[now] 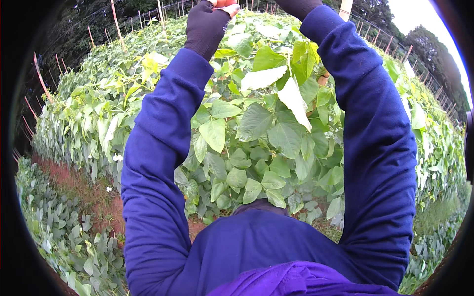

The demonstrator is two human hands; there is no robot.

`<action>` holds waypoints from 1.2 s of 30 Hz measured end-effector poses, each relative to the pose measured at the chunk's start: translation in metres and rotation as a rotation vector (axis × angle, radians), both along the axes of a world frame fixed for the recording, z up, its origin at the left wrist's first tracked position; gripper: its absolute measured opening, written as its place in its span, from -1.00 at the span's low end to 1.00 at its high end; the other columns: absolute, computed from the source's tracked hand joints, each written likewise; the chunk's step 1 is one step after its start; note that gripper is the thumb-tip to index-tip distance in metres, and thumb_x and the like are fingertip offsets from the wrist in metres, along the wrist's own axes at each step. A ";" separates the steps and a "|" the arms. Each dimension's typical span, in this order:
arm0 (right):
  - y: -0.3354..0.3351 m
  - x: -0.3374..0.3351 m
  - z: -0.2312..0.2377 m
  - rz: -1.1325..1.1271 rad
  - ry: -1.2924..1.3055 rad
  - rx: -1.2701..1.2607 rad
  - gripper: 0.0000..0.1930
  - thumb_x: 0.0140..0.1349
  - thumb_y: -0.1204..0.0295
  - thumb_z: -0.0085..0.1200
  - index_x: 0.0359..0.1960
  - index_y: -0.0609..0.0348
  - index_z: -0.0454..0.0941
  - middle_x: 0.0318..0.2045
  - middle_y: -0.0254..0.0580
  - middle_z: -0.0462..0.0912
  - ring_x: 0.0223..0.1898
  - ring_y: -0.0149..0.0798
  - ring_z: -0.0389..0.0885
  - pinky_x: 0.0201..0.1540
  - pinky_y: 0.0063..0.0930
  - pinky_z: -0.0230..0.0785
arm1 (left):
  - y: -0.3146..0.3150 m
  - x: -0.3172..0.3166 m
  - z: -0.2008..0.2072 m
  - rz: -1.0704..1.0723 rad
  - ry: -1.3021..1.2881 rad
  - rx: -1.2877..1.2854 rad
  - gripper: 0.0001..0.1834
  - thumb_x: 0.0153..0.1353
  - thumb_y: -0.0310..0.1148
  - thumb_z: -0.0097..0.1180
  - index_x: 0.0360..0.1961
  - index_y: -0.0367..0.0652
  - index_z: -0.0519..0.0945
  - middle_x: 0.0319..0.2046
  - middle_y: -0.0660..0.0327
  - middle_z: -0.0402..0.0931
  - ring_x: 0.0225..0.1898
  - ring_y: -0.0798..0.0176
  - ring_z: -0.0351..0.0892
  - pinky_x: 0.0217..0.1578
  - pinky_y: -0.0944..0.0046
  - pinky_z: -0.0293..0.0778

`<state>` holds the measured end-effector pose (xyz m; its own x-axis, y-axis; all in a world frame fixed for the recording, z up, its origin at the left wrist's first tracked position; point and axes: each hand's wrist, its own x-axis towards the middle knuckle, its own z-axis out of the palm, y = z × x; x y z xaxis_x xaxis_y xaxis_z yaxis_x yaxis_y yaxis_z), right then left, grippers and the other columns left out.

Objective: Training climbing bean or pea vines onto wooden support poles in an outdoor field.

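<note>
Both my arms, in blue sleeves, reach up and forward over a dense climbing bean-like plant (269,128) with broad green leaves. My left hand (210,27), in a dark glove that leaves the fingertips bare, is at the top edge. Its visible fingers are bent and closed together; whatever they hold, if anything, is cut off by the frame. My right hand (297,7), also dark-gloved, shows only its wrist and back at the top edge, with its fingers out of view. It is next to a pale wooden stake (345,9) standing among the vines.
Rows of leafy vines (74,126) spread to both sides, with thin stakes (41,76) rising from them. Reddish soil (111,209) and low leafy plants (64,232) lie at the lower left. Dark trees (424,49) stand beyond a net-like fence.
</note>
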<state>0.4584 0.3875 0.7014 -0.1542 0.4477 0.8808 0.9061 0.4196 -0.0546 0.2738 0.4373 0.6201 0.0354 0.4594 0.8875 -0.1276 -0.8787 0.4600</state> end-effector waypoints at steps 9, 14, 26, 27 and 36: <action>0.041 -0.008 0.014 -0.244 -0.160 -0.061 -0.83 0.01 0.45 0.05 -0.34 0.12 0.63 -0.37 0.07 0.65 -0.26 0.04 0.62 -0.15 -0.18 0.44 | -0.040 -0.033 -0.061 0.092 0.199 -0.171 -0.78 0.20 -0.40 0.15 -0.13 -0.23 0.60 -0.30 0.25 0.61 -0.27 0.44 0.53 -0.20 0.44 0.42; 0.018 -0.025 0.021 -0.241 -0.224 -0.488 -0.80 0.03 0.44 0.06 -0.31 0.08 0.68 -0.38 -0.01 0.67 -0.30 -0.05 0.65 -0.18 -0.24 0.46 | -0.069 -0.059 -0.095 0.132 0.249 -0.098 -0.80 0.20 -0.44 0.14 -0.15 -0.23 0.61 -0.24 0.23 0.59 -0.25 0.42 0.55 -0.19 0.41 0.44; -0.122 0.037 -0.006 -0.178 0.110 -0.184 -0.79 0.19 0.38 0.08 -0.20 0.19 0.62 -0.36 -0.07 0.67 -0.34 -0.26 0.63 -0.24 -0.39 0.46 | -0.153 -0.090 -0.172 -0.020 0.092 -0.185 -0.85 0.13 -0.64 0.11 -0.26 -0.27 0.60 -0.19 0.09 0.59 -0.13 0.24 0.54 -0.05 0.29 0.39; -0.135 0.055 -0.011 -0.217 0.075 -0.136 -0.80 0.19 0.39 0.08 -0.22 0.18 0.62 -0.39 -0.08 0.67 -0.38 -0.29 0.62 -0.27 -0.40 0.46 | -0.154 -0.087 -0.181 -0.077 0.064 -0.215 -0.84 0.13 -0.64 0.11 -0.25 -0.27 0.59 -0.19 0.08 0.59 -0.14 0.24 0.54 -0.05 0.29 0.40; -0.222 0.154 -0.067 -0.414 0.031 -0.288 -0.80 0.23 0.33 0.11 -0.17 0.12 0.61 -0.43 -0.42 0.57 -0.37 -0.54 0.44 -0.26 -0.60 0.30 | -0.104 -0.057 -0.091 -0.210 -0.096 -0.114 -0.72 0.30 -0.39 0.01 -0.06 -0.36 0.54 -0.19 0.06 0.58 -0.13 0.21 0.58 -0.10 0.23 0.50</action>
